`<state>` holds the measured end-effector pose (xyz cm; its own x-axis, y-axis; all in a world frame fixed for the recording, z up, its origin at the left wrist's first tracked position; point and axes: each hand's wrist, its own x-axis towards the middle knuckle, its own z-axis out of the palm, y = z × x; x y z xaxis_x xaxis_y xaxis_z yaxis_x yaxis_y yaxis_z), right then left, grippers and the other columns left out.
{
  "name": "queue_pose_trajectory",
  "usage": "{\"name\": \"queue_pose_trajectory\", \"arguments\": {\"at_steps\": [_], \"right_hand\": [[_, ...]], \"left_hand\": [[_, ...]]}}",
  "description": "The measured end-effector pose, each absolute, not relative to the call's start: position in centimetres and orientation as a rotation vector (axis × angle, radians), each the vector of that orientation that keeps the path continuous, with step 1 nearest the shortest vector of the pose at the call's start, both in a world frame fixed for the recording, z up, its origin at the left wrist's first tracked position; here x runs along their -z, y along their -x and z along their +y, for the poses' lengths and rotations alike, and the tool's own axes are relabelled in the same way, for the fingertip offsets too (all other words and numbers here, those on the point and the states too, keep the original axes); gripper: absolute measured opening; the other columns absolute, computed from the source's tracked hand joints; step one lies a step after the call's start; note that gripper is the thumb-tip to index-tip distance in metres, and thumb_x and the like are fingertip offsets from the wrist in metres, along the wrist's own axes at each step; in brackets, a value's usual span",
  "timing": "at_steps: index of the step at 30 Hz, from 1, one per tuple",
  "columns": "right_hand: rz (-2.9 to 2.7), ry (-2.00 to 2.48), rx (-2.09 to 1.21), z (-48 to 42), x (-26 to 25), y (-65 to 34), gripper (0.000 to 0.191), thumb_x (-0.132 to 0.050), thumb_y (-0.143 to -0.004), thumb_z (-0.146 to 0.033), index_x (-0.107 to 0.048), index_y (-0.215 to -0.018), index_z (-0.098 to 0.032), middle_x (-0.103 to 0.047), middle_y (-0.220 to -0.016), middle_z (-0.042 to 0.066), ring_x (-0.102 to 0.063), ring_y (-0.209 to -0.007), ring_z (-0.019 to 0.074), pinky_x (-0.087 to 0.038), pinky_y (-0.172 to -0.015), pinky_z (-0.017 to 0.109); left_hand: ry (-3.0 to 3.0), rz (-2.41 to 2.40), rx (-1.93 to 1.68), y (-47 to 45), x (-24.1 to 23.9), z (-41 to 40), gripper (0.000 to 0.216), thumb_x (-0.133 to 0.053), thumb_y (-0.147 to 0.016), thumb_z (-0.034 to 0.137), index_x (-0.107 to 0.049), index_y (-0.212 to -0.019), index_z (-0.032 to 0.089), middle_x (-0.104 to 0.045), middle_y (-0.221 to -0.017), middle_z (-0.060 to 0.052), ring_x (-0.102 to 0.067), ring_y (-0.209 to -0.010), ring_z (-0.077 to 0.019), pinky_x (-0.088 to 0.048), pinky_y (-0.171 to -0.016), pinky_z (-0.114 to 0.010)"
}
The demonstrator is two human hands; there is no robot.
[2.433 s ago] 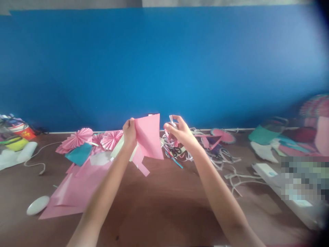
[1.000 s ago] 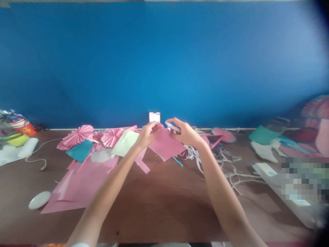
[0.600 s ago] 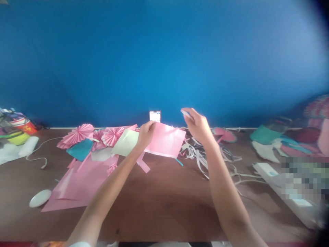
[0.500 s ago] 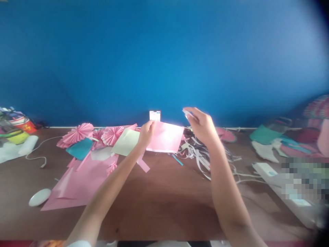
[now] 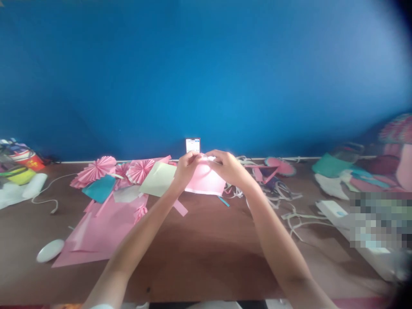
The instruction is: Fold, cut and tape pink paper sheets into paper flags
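Note:
My left hand (image 5: 188, 166) is closed on the upper left edge of a pink paper sheet (image 5: 206, 183), which has a white strip along its lower edge. At the sheet's top edge, my right hand (image 5: 226, 166) is closed with its fingertips around a small white piece (image 5: 210, 159), too blurred to name. Both hands are close together, and the fingers partly hide the top of the paper. Just behind them a lit phone (image 5: 193, 144) stands upright against the blue wall.
Pink pleated paper fans (image 5: 140, 171), a teal sheet (image 5: 99, 189) and a large pink sheet (image 5: 99, 231) lie left. A white oval object (image 5: 50, 251) sits at front left. Paper strips (image 5: 280, 193) tangle to the right, near a white power strip (image 5: 333, 212).
My right hand has moved left and down to the top edge of the pink paper, carrying the small white piece. My left hand keeps hold of the sheet in nearly the same place.

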<state>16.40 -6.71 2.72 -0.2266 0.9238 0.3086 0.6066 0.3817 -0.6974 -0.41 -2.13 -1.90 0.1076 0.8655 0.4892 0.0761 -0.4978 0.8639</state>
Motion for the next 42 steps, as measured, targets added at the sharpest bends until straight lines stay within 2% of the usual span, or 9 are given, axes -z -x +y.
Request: {"name": "queue_pose_trajectory", "arguments": {"at_steps": [2, 6, 14, 22, 28, 35, 42], "right_hand": [[-1.943, 1.330, -0.533, -6.6, -2.6, -16.5, 0.030, -0.051, -0.089, -0.032, -0.066, -0.112, -0.023, -0.043, -0.052, -0.005, -0.029, -0.045, 0.0098, -0.021, -0.049, 0.026], [-2.001, 1.380, -0.415, -6.5, -2.7, -16.8, 0.029, -0.049, -0.088, -0.029, -0.065, -0.111, -0.024, -0.051, -0.057, -0.003, -0.036, -0.048, 0.0119, -0.024, -0.052, 0.026], [-2.087, 1.382, -0.317, -6.8, -3.1, -16.7, 0.039, -0.046, -0.087, -0.022, -0.058, -0.124, -0.021, -0.054, -0.059, -0.002, -0.041, -0.053, 0.0135, -0.024, -0.056, 0.027], [-2.012, 1.242, -0.535, -6.9, -3.1, -16.6, 0.030, -0.045, -0.090, -0.025, -0.049, -0.119, -0.021, -0.061, -0.065, -0.003, -0.051, -0.054, 0.0134, -0.032, -0.056, 0.026], [-2.007, 1.238, -0.552, -6.6, -2.8, -16.4, 0.034, -0.047, -0.090, -0.028, -0.046, -0.123, -0.020, -0.061, -0.064, -0.003, -0.051, -0.053, 0.0134, -0.033, -0.055, 0.026], [-1.966, 1.232, -0.582, -6.6, -2.7, -16.6, 0.037, -0.047, -0.089, -0.027, -0.045, -0.125, -0.021, -0.060, -0.063, -0.003, -0.048, -0.050, 0.0115, -0.032, -0.052, 0.026], [-1.957, 1.239, -0.604, -6.6, -2.8, -16.6, 0.037, -0.047, -0.091, -0.029, -0.044, -0.127, -0.019, -0.060, -0.064, -0.003, -0.047, -0.049, 0.0104, -0.032, -0.051, 0.024]], "left_hand": [[-1.705, 0.898, -1.444, 0.3, 2.0, -2.1, 0.023, -0.062, -0.086, 0.041, -0.072, -0.086, 0.020, -0.070, -0.084, -0.003, -0.059, -0.077, -0.0173, -0.040, -0.070, -0.026], [-1.716, 0.908, -1.424, 0.5, 2.1, -2.1, 0.027, -0.063, -0.086, 0.044, -0.074, -0.092, 0.020, -0.071, -0.086, -0.004, -0.060, -0.077, -0.0174, -0.041, -0.068, -0.026], [-1.776, 0.924, -1.420, 0.9, 1.8, -2.3, 0.030, -0.065, -0.085, 0.047, -0.077, -0.089, 0.020, -0.073, -0.085, -0.006, -0.059, -0.073, -0.0176, -0.039, -0.063, -0.027], [-1.826, 0.998, -1.473, 1.0, 2.1, -1.9, 0.029, -0.062, -0.086, 0.045, -0.075, -0.081, 0.020, -0.070, -0.074, -0.002, -0.052, -0.063, -0.0145, -0.033, -0.057, -0.026], [-1.848, 0.955, -1.433, 1.0, 2.1, -2.2, 0.026, -0.060, -0.088, 0.042, -0.074, -0.085, 0.021, -0.070, -0.078, -0.003, -0.052, -0.063, -0.0145, -0.033, -0.056, -0.026], [-1.792, 0.919, -1.456, 0.7, 2.7, -1.9, 0.022, -0.061, -0.087, 0.038, -0.075, -0.086, 0.021, -0.072, -0.082, -0.004, -0.056, -0.068, -0.0156, -0.038, -0.060, -0.027], [-1.801, 0.937, -1.442, 0.6, 3.2, -1.6, 0.024, -0.060, -0.088, 0.040, -0.074, -0.087, 0.020, -0.071, -0.081, -0.003, -0.056, -0.068, -0.0141, -0.038, -0.060, -0.025]]}}
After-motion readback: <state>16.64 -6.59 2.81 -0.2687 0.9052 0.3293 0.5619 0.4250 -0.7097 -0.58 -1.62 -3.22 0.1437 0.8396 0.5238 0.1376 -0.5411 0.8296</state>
